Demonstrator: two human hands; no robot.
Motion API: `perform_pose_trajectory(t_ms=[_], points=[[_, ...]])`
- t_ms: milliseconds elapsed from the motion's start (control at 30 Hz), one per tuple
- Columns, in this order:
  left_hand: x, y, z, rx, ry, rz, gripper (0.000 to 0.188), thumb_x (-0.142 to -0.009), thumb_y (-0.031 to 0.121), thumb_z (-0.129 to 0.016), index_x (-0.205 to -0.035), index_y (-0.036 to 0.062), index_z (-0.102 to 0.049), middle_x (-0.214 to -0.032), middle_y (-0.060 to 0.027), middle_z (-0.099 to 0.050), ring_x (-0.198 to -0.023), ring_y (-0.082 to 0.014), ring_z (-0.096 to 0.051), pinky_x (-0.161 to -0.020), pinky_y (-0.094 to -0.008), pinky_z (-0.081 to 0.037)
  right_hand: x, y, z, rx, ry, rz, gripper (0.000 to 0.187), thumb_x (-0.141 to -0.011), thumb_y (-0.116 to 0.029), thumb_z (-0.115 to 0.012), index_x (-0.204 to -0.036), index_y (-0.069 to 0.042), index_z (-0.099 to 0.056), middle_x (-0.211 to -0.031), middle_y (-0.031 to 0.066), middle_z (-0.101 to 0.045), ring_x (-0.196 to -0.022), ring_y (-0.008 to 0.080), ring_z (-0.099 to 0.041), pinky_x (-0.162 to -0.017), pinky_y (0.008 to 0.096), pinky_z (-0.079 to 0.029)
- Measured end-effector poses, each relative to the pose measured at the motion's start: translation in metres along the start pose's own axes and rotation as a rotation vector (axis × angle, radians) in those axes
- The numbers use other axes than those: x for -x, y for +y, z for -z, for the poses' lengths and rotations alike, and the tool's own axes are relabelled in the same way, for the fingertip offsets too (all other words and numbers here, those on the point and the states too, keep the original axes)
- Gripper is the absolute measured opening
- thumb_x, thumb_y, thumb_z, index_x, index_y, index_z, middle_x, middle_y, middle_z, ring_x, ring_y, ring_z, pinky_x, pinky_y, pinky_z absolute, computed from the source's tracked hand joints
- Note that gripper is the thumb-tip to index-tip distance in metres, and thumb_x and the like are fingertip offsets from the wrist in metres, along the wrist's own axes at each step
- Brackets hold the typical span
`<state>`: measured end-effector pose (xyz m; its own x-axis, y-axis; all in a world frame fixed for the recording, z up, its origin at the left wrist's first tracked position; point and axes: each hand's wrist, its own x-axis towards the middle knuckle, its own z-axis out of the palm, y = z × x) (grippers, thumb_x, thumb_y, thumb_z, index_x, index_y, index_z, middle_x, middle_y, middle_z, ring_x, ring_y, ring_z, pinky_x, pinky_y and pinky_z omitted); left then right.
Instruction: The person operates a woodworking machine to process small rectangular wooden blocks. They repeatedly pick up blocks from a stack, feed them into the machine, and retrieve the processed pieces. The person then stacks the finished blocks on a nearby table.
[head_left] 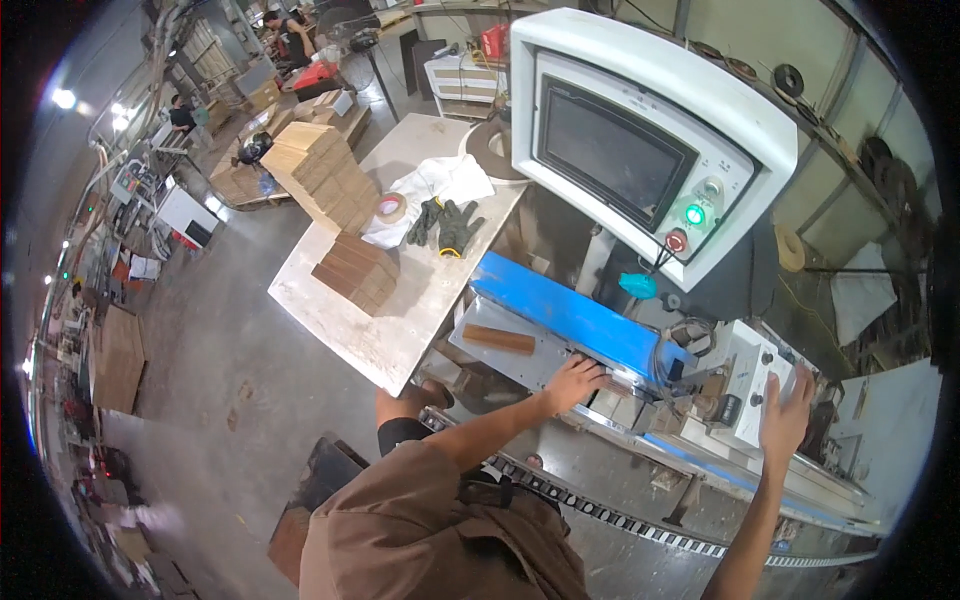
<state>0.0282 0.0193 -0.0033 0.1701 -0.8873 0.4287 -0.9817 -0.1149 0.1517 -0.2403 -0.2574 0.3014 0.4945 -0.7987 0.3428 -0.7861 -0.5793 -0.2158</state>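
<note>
My left hand (575, 383) lies with fingers stretched over the front edge of the machine bed, just below a long blue cover (570, 305). To its left, a short brown wood strip (498, 340) rests on the metal plate (537, 367). My right hand (787, 415) is open, fingers apart, at the right end of a white box (752, 385) with black knobs. Whether its fingertips touch the box, I cannot tell. Between the hands is a clamp-like mechanism with a dark cylinder (722, 409).
A white-framed control panel (655, 140) with a dark screen stands over the machine. At left, a pale table (330, 335) bears stacked wood blocks (318, 175), a tape roll (391, 208), white cloth (445, 180) and dark gloves (455, 228). A cable chain (600, 517) curves near my body.
</note>
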Motion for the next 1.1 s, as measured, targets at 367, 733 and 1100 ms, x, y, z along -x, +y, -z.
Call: perform_pose_trajectory(t_ms=[367,733,1100], points=[[-0.014,-0.004,0.021,0.014,-0.142,-0.065,0.050,-0.091,0.015,-0.060,-0.140,0.0235,-0.068,-0.128,0.0031,-0.066,-0.113,-0.0218,-0.060,-0.112,-0.0511,-0.043,-0.003,-0.014,0.011,-0.022,0.006,-0.040,0.075,-0.098,-0.062,-0.063,-0.147,-0.005,-0.058,-0.154,0.0167,-0.055,-0.130,0.0435,-0.061,-0.106,0.0500,-0.051],[-0.027,0.009,0.022,-0.034,-0.174,-0.083,0.055,-0.088,0.010,-0.064,-0.142,0.0209,-0.067,-0.128,0.0044,-0.066,-0.113,-0.0203,-0.060,-0.108,-0.0492,-0.043,0.000,-0.012,0.004,0.017,0.005,-0.067,0.077,-0.098,-0.064,-0.061,-0.149,-0.007,-0.057,-0.155,0.0166,-0.054,-0.132,0.0426,-0.060,-0.108,0.0503,-0.051],[-0.062,0.062,-0.018,0.103,-0.045,-0.201,0.035,-0.084,0.011,-0.066,-0.117,0.0160,-0.076,-0.116,-0.0001,-0.066,-0.107,-0.0239,-0.060,-0.097,-0.0438,-0.044,0.000,-0.008,0.009,-0.010,0.005,-0.091,0.079,-0.096,-0.066,-0.061,-0.147,-0.005,-0.059,-0.158,0.0161,-0.052,-0.132,0.0438,-0.061,-0.108,0.0503,-0.052]])
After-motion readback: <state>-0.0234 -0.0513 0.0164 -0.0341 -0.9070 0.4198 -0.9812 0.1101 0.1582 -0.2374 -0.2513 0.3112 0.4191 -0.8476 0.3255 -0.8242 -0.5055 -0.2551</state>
